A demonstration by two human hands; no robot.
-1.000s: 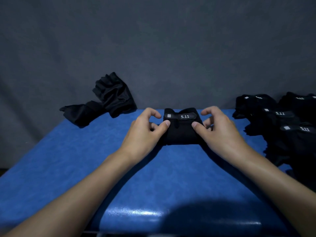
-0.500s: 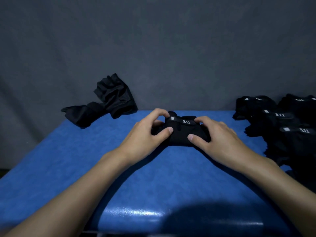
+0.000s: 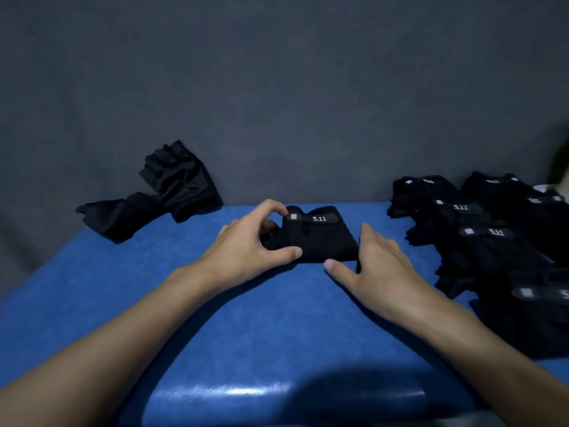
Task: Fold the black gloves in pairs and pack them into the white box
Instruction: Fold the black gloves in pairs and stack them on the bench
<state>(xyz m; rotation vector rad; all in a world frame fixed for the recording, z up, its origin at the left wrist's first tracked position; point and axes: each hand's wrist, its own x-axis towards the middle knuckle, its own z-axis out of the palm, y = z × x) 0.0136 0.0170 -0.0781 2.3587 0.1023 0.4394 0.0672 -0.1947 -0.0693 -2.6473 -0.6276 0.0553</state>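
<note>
Nearest in, the blue table (image 3: 277,334) shows a glossy, padded-looking front lip with a faint leathery grain, and both bare forearms reach across it. The left hand (image 3: 246,251) curls round the left end of the folded pair of gloves (image 3: 320,238). Its thumb presses on the near edge and its forefinger hooks over the far top corner, a narrow pinch with cloth between. The right hand (image 3: 381,266) lies much flatter, fingers nearly straight against the bundle's right side and thumb stretched along the table at its near corner, gripping nothing. The bundle sits mid-table towards the far edge, a squat, soft block of matte black fabric with a strap tab (image 3: 311,217) on top reading 5.11. To its right is a heap of black gloves (image 3: 486,241) with matching tabs. Far left, loose gloves (image 3: 163,192) lie crumpled at the back corner. Behind hangs a grey backdrop (image 3: 277,87). A pale sliver (image 3: 551,188) at the right edge may be the box, but too little shows to tell.
</note>
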